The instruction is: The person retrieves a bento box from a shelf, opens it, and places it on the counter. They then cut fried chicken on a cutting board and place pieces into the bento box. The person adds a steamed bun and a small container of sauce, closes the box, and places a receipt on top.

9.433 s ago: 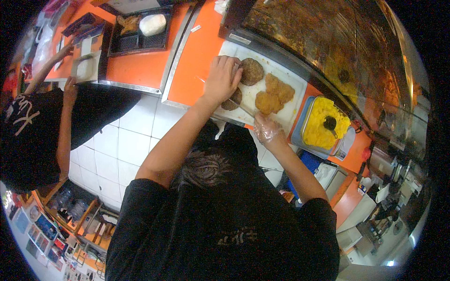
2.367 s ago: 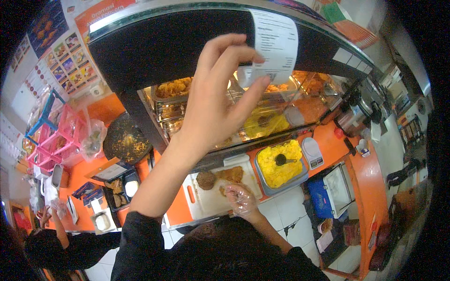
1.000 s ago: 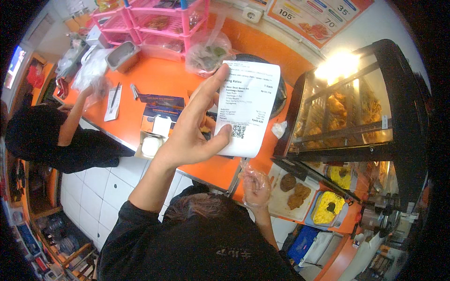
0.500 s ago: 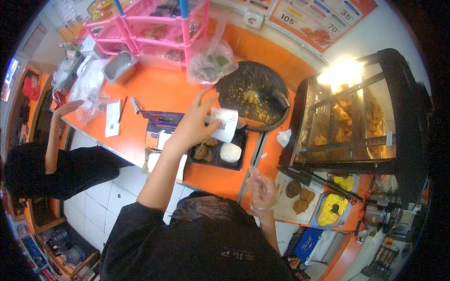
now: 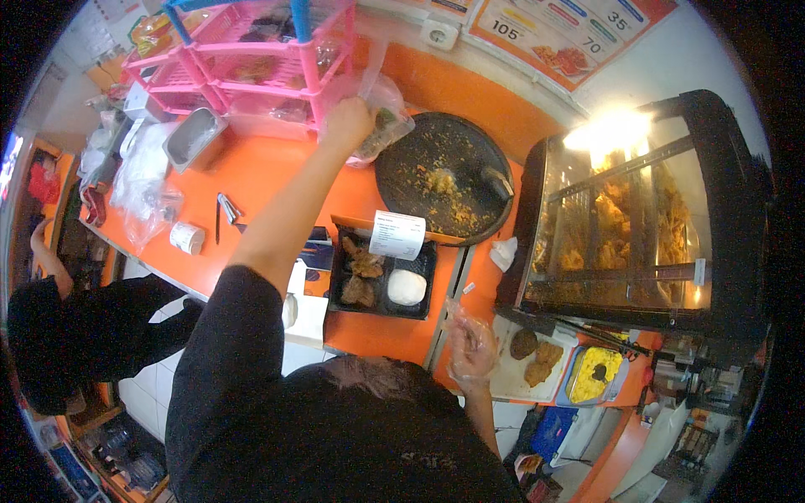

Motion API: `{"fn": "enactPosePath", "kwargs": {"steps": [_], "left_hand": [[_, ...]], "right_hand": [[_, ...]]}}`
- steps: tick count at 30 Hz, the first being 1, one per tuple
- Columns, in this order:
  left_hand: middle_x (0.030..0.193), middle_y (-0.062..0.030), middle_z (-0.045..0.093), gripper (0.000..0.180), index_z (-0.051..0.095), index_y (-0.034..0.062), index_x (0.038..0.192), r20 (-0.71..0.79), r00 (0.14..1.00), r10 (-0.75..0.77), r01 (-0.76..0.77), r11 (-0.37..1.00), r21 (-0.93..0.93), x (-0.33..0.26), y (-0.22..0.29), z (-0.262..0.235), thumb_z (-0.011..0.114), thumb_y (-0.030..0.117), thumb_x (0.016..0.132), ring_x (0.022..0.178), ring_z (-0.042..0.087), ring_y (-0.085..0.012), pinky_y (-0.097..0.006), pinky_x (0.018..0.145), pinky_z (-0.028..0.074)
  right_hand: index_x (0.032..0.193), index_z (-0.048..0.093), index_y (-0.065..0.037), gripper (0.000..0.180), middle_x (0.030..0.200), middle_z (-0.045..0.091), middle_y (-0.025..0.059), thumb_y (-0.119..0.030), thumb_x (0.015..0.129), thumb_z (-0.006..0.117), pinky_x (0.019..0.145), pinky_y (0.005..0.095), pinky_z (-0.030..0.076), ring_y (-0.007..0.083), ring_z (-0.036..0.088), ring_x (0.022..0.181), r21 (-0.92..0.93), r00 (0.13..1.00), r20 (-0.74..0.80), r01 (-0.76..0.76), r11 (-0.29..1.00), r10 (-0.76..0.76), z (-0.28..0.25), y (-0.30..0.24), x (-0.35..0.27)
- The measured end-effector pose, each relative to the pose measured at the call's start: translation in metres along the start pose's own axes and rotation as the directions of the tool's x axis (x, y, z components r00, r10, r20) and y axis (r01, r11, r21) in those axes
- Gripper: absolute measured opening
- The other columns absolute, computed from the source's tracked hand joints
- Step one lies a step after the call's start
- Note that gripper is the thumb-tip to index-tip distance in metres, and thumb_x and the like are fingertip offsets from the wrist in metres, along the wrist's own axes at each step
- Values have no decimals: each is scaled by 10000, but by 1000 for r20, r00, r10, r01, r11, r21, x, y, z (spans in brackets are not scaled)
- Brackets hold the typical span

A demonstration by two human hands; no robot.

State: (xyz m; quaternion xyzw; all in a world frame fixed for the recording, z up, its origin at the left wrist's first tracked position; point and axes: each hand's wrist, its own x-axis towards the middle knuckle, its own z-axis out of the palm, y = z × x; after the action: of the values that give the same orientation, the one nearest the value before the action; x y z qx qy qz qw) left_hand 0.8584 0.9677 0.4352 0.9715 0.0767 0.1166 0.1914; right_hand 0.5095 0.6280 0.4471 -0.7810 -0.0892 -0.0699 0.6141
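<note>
My bare left hand (image 5: pixel 348 124) is stretched far forward, its fingers closed at a clear plastic bag (image 5: pixel 387 126) with something green inside; the fingertips are partly hidden. My right hand (image 5: pixel 471 345), in a clear plastic glove, hovers beside a white tray (image 5: pixel 503 386), fingers curled and nothing visible in them. Between my arms lies a black food box (image 5: pixel 386 308) holding brown fried pieces (image 5: pixel 362 272) and a white mound of rice (image 5: pixel 407 287). A printed paper slip (image 5: pixel 397 235) rests across its far edge. Beyond it stands a dark stone mortar (image 5: pixel 411 155) with orange crumbs.
A lit glass warmer (image 5: pixel 620 214) with fried food stands at the right. Pink stacked racks (image 5: pixel 251 67) are at the back left, near a metal tin (image 5: pixel 194 138). A yellow-filled tub (image 5: pixel 595 375) sits at lower right. Another person (image 5: pixel 92 327) is at the left.
My left hand has left the paper slip at the box and reached forward to the plastic bag. The other person's hand has drawn back from the table; a paper slip there now appears rolled up.
</note>
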Motion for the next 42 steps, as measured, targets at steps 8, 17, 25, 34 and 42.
{"fn": "enactPosePath", "kwargs": {"steps": [8,17,25,34,42], "left_hand": [[1009,-223,714,386,734,35,976,88,993,-82,87,994,-59,44,-18,32,665,390,843,963,697,-383,-487,868,543],[915,-109,726,265,660,9,990,-101,986,133,-167,807,-567,-85,18,-146,691,262,920,822,668,-188,-343,734,524],[786,-70,702,212,680,18,915,700,698,151,363,768,-528,-245,-5,-116,722,225,901,732,670,-134,-292,642,500],[843,-94,733,181,735,53,985,-294,953,78,-143,968,-208,-159,-15,-193,657,210,937,760,667,-166,-331,690,516],[1044,-145,738,571,765,132,1058,-444,874,197,-12,922,386,101,-74,-335,562,639,891,955,715,-342,-415,855,556]], "right_hand": [[1094,623,56,191,927,623,101,65,920,545,713,267,489,143,598,827,-253,998,-67,-17,967,0,-20,5,-7],[1097,611,56,187,1007,651,102,66,917,562,721,253,491,123,597,854,-343,999,-28,-37,939,29,-18,12,-7],[1106,612,44,170,1087,683,153,50,937,590,748,244,508,126,631,856,-358,1000,-13,6,934,-11,-15,26,-2],[1165,594,51,220,1189,656,195,43,945,588,853,297,525,189,652,966,-225,994,8,-108,968,112,-21,25,-4],[1191,571,47,258,1016,653,115,65,936,535,672,234,479,99,571,775,-88,995,-73,-68,994,61,-22,36,-4]]}}
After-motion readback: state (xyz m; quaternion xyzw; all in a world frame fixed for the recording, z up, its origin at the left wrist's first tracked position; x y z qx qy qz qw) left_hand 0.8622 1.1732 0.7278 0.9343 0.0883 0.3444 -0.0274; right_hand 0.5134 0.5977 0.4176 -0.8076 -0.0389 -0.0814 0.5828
